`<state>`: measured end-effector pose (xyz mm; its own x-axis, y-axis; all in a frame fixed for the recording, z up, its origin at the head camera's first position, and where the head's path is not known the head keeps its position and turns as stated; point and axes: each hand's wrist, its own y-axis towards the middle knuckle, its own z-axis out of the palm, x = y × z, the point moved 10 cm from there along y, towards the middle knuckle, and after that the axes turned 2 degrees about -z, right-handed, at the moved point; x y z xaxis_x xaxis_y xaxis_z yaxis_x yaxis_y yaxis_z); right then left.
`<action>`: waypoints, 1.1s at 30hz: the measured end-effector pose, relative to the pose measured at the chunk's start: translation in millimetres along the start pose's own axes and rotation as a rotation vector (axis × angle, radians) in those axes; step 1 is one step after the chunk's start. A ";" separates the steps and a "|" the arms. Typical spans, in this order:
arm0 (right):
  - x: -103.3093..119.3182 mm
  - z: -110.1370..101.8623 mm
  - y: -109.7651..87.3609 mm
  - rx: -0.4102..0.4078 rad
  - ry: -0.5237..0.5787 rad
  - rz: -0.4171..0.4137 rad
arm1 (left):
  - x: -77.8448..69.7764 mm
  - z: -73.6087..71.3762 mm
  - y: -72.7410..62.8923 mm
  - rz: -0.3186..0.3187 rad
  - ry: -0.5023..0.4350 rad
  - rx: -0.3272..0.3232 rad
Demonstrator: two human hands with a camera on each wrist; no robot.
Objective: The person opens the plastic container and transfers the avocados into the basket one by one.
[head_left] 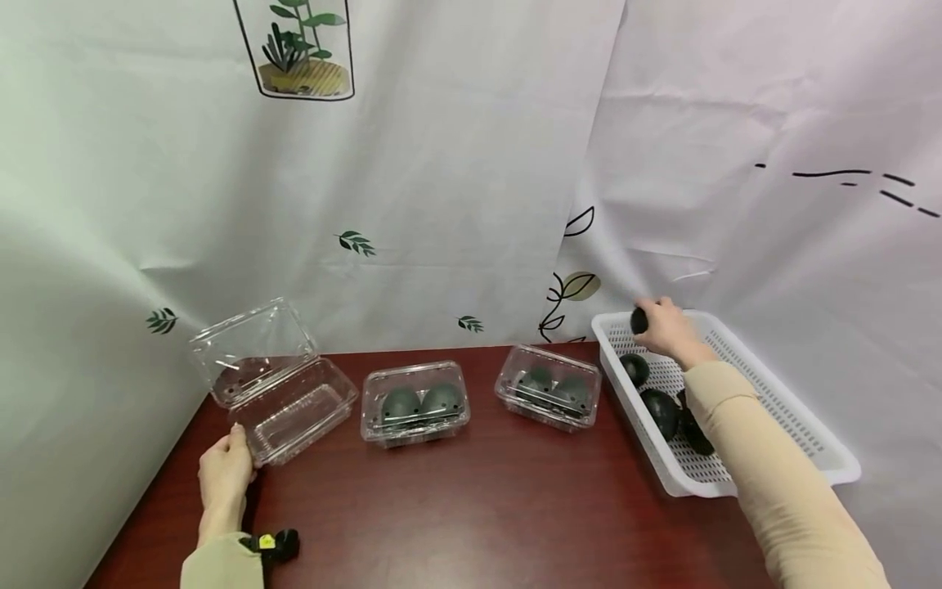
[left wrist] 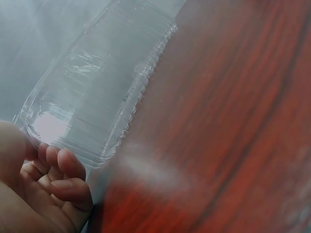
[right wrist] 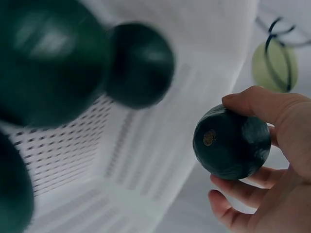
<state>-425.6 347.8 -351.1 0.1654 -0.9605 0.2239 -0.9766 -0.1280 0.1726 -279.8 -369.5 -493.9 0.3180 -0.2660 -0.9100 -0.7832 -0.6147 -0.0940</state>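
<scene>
So your whole backdrop (head_left: 456, 164) is pale, wrinkly sheeting with leaf sprigs, a plant jar and some dark squiggles printed on it, running round the back and both sides. Below that you've got a reddish-brown table (head_left: 500, 507), kinda shiny, and the left wrist view shows dark grain streaks in it. Your white perforated basket (head_left: 653, 429) is on the right, angled, near the sheeting. Then there's your open clear container (head_left: 298, 409) on the left, lid flipped back, and two closed ones, a middle box (head_left: 415, 405) and a right box (head_left: 548, 388), each with two green rounds inside. Your left hand (head_left: 224, 470) is pinching the open one's near corner, and your right hand (head_left: 670, 331) has its thumb and fingers around a dark green fruit (right wrist: 231, 143) at the basket's far left corner. A few more dark green fruits (head_left: 662, 413) are lying in the basket.
</scene>
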 end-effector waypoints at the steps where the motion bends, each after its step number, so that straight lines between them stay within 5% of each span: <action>1: -7.5 0.6 -2.7 0.008 0.008 0.014 | 0.1 -0.2 0.3 0.000 -0.004 0.000; 10: -51.6 5.2 -19.3 -0.007 0.058 0.018 | -0.3 -0.3 2.5 -0.003 -0.010 0.012; 22: -84.4 44.7 -36.1 0.112 0.098 0.024 | 1.6 0.6 -0.5 -0.023 -0.016 0.027; 33: -88.4 49.6 -45.0 0.146 0.126 0.084 | 0.5 1.0 1.5 -0.014 0.006 0.032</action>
<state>-403.0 426.2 -426.3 0.0892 -0.9320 0.3514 -0.9957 -0.0919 0.0091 -281.4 -369.8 -494.9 0.3321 -0.2627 -0.9059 -0.7954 -0.5942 -0.1193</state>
